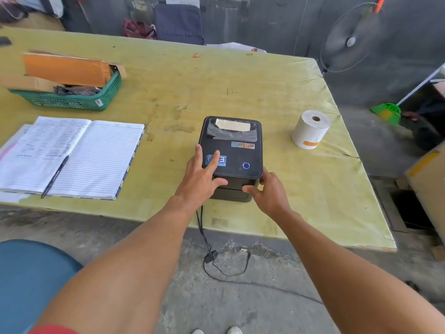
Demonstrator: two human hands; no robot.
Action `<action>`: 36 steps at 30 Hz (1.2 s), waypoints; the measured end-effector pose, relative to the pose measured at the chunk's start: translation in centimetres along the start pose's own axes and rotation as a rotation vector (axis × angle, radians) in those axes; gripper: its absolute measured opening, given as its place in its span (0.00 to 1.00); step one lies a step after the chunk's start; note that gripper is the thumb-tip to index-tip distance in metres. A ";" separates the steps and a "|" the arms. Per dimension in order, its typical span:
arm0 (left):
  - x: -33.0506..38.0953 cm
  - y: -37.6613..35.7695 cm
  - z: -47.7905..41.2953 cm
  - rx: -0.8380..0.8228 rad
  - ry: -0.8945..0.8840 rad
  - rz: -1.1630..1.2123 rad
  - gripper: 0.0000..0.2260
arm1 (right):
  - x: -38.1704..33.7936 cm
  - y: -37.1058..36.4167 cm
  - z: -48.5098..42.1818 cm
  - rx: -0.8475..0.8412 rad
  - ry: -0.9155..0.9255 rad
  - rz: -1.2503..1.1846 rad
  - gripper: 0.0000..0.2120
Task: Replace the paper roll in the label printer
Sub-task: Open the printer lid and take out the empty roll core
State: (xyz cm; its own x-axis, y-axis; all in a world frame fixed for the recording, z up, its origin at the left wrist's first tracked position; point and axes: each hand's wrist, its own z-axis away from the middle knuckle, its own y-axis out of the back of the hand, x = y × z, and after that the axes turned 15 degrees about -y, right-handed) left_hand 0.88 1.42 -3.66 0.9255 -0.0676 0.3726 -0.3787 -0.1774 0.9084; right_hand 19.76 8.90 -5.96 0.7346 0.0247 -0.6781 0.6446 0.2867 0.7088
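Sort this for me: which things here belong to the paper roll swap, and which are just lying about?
For the job: label printer, closed; paper roll standing to its right; left hand flat on its top; right hand at its front corner.
Lying about: open notebook, pen, green basket, fan.

Yellow-green table (240, 75) on concrete floor (240, 297), grey wall (277, 22) behind.

Left hand (199, 175) presses, right hand (271, 196) grips label printer (240, 156).
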 end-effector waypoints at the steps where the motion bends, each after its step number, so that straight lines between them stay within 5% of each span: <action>1: 0.0 0.1 0.0 -0.003 0.001 -0.001 0.35 | 0.0 0.0 -0.1 0.001 0.004 0.012 0.26; 15: 0.2 3.1 -1.4 -0.053 -0.001 0.006 0.34 | -2.4 2.0 0.3 0.021 -0.022 0.028 0.19; 25: 0.1 7.5 -5.0 0.396 0.111 0.297 0.27 | -7.9 5.8 -1.6 0.101 -0.073 -0.117 0.19; 36: -0.6 9.5 -12.9 0.487 0.234 0.407 0.25 | -12.4 9.5 -8.7 0.085 -0.074 -0.217 0.25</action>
State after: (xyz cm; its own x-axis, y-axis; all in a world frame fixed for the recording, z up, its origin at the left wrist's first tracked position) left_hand -3.39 12.47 7.20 0.6633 -0.0176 0.7482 -0.6007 -0.6088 0.5182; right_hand 14.94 19.66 7.42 0.5886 -0.0995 -0.8023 0.8021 0.1964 0.5640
